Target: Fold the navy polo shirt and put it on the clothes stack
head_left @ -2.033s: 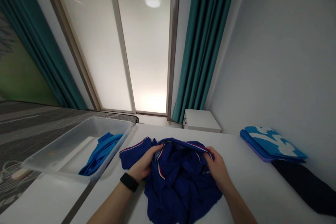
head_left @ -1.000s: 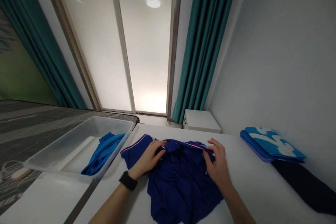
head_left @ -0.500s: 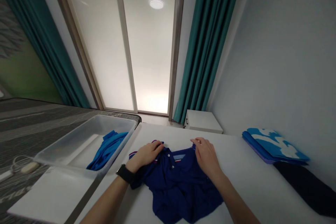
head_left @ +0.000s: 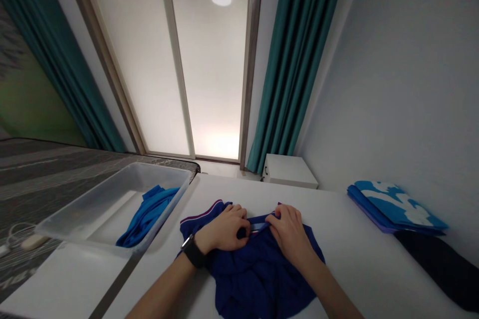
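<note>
navy shirt (head_left: pixel 265 279), mattress marks (head_left: pixel 17 276) illegible

No words, brand names or numbers can be read. At the lower left, pale marks (head_left: pixel 17 277) on the grey striped bedding (head_left: pixel 56 167) resemble large lettering, but they are too blurred and cut off to make out. The dark blue shirt (head_left: pixel 262 284), the black wristwatch (head_left: pixel 193 253) and the folded blue cloth (head_left: pixel 398 204) show no legible text.
</note>
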Tool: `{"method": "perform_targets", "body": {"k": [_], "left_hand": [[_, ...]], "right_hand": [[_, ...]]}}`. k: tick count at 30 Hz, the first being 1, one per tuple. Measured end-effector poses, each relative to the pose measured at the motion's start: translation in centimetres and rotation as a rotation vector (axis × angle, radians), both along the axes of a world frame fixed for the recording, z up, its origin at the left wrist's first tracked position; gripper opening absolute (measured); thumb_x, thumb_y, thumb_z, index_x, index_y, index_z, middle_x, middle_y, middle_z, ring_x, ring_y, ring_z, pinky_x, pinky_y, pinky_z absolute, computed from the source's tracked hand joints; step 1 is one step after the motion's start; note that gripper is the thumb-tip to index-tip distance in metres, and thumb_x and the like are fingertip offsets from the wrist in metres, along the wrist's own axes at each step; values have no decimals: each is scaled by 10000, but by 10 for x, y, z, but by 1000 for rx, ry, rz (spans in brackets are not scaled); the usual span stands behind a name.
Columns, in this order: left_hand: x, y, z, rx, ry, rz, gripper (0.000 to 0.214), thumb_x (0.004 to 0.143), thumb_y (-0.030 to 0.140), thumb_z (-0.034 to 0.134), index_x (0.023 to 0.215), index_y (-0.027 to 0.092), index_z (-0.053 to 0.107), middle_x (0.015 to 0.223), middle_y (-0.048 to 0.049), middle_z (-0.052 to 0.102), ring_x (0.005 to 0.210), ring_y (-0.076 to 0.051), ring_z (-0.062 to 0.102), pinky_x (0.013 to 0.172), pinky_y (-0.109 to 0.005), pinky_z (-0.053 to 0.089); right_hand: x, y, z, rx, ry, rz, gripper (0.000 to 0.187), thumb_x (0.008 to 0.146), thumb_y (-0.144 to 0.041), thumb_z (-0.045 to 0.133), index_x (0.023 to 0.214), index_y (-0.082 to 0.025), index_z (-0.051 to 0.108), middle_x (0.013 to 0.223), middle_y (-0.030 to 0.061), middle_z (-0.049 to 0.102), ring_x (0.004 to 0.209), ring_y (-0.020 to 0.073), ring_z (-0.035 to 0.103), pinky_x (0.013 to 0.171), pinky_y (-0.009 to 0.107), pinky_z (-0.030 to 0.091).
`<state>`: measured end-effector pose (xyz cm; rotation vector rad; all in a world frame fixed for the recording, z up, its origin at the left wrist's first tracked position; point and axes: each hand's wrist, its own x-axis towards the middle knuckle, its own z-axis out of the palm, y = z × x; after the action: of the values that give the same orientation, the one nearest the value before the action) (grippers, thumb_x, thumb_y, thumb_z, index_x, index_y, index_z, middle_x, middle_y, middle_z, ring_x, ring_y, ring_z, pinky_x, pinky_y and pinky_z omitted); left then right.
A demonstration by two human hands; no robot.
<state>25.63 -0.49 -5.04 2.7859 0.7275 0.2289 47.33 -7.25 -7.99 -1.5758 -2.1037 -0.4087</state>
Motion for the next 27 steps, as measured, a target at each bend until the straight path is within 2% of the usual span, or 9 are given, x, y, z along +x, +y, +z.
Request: {"method": "perform_targets", "body": {"k": [4, 8, 12, 15, 18, 20, 23, 25, 27], "left_hand": [[-8, -1, -6, -56, -22, -10, 202, 779, 309, 702, 977, 272, 682, 1066, -34, 553, 1031, -255, 505, 946, -426, 360], [-11, -8, -10, -53, -52, -48, 112, 750, 226, 714, 839, 229, 646, 1090, -32, 541, 1045, -241, 493, 958, -410, 350], [-9, -12, -10, -19, -122, -61, 107, 757, 146, 645, 816, 203, 577, 1068, -45, 568, 1048, -238, 494, 966, -391, 352], [-8, -10, -11, -41, -187, 19, 140, 793, 67, 504, 829, 201, 527, 879, -28, 586, 870, -198, 527, 856, -340, 404], [-8, -6, -12, -148, -353, 136, 234, 804, 24, 409, 907, 203, 518, 879, -21, 604, 825, -176, 552, 799, -302, 426], [-7, -4, -13, -240, -465, 168, 275, 804, 15, 388, 958, 201, 518, 924, -21, 621, 848, -163, 577, 791, -279, 439], [-4, -5, -16, -300, -546, 178, 284, 812, 20, 382, 968, 196, 541, 929, -19, 636, 860, -154, 596, 806, -269, 450], [-2, -6, -18, -267, -535, 163, 287, 820, 28, 387, 961, 194, 573, 933, -25, 635, 877, -159, 595, 826, -276, 449], [-2, -7, -18, -185, -476, 131, 294, 818, 34, 397, 949, 195, 605, 923, -35, 621, 889, -173, 582, 827, -288, 445]], "right_hand": [[-11, 7, 1, 17, -3, 13, 221, 811, -69, 630, 937, -246, 672, 798, 31, 550, 828, 225, 483, 778, 368, 354], [-26, 9, 1, 34, 33, -22, 213, 821, -70, 615, 898, -253, 693, 769, 28, 524, 787, 212, 461, 713, 341, 327], [-25, 4, -5, 137, 112, -33, 247, 865, -82, 556, 959, -257, 703, 741, 20, 489, 747, 200, 450, 692, 334, 332], [-17, -3, -9, 229, 180, -70, 277, 900, -102, 493, 1035, -250, 684, 759, 22, 510, 744, 200, 470, 717, 353, 357], [-17, -9, -10, 280, 352, -84, 240, 916, -157, 469, 1091, -216, 624, 886, 53, 598, 835, 219, 538, 771, 374, 406], [-24, -12, -11, 237, 503, -52, 182, 921, -199, 466, 1044, -208, 600, 907, 59, 631, 846, 217, 576, 765, 353, 446], [-40, -14, -13, 23, 620, 26, 227, 936, -213, 432, 1094, -221, 596, 838, 29, 659, 765, 193, 616, 690, 300, 479], [-48, -12, -17, -94, 604, 59, 278, 925, -181, 418, 1124, -231, 607, 832, 20, 677, 761, 191, 632, 685, 293, 485], [-50, -9, -21, -122, 566, 57, 260, 896, -146, 427, 1013, -236, 641, 828, 19, 685, 780, 201, 637, 705, 306, 486]]}}
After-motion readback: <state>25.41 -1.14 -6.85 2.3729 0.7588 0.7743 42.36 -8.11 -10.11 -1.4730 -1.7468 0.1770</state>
